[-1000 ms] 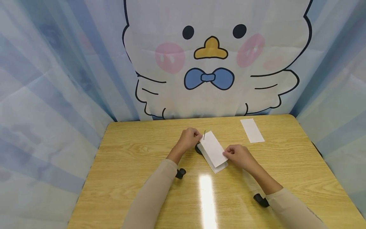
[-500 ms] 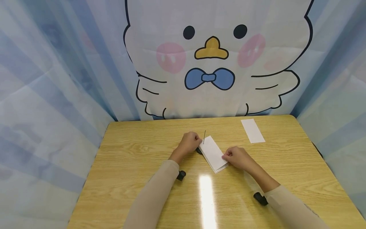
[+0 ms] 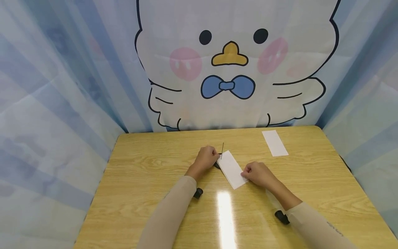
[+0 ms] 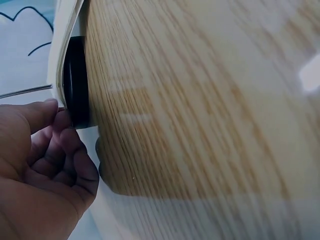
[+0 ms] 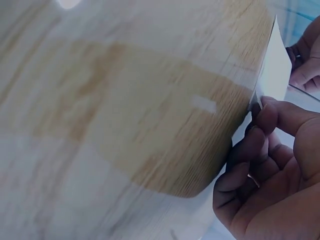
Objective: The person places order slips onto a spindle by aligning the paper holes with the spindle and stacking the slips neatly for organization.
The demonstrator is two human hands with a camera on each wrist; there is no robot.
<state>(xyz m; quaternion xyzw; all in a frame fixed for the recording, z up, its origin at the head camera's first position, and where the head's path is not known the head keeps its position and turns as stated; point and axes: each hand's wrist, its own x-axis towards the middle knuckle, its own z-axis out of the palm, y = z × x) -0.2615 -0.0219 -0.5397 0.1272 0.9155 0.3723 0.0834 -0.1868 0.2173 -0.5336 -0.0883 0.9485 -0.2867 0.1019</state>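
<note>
A thin metal spike (image 3: 222,148) rises from a round black base (image 4: 77,82), forming a paper spike. White paper slips (image 3: 231,170) are pierced on it near their far end and lie stacked at a slant. My left hand (image 3: 206,158) pinches the stack's far left corner beside the spike, thumb against fingertips. With thumb and index finger, my right hand (image 3: 257,173) pinches the top slip's near right corner. In the right wrist view that slip (image 5: 275,67) is seen nearly edge-on. Most of the base is hidden under the paper in the head view.
A single white slip (image 3: 275,143) lies at the back right of the wooden table (image 3: 149,166). Behind the table's far edge hangs a curtain (image 3: 230,110) with a cartoon bird. Black wrist-worn devices (image 3: 282,217) sit below both hands.
The top slip has slid down the spike and now lies flatter on the stack, so more spike shows above it. Both hands have lowered slightly with the paper.
</note>
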